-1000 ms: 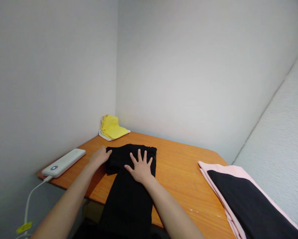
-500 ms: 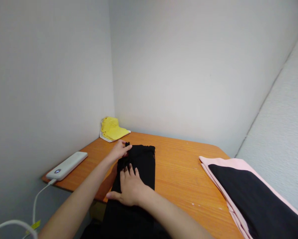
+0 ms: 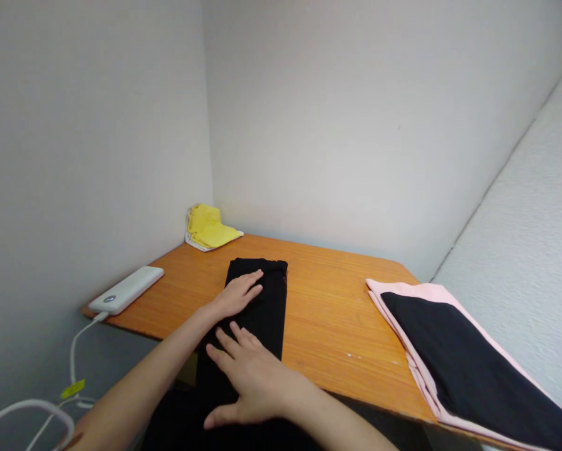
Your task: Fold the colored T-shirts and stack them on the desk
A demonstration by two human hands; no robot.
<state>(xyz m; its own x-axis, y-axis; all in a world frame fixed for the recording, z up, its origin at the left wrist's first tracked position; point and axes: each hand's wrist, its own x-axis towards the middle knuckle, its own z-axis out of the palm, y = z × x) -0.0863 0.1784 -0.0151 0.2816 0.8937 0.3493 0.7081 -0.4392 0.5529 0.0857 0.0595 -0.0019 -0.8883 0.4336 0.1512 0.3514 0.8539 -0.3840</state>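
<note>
A black garment (image 3: 272,313), folded into a long narrow strip with a gathered edge at its far end, lies on the table and hangs over the front edge toward me. It looks like trousers, though its lower part merges with dark cloth below. My left hand (image 3: 238,294) rests flat on the far part of the strip, fingers stretched toward its right side. Nearer to me, my right hand (image 3: 252,373) is spread over the garment by the table's front edge, thumb out to the left. Neither hand grasps anything.
On the right of the wooden table (image 3: 327,313) lies a folded pink and black cloth (image 3: 454,351). A white power bank (image 3: 128,290) with a white cable (image 3: 72,354) sits at the left edge. Yellow folded fabric (image 3: 210,228) stands in the back corner against the walls (image 3: 332,113).
My left hand has let go of the garment's far left corner and now lies flat on it. That corner has been laid down straight. My right hand has slid nearer to me.
</note>
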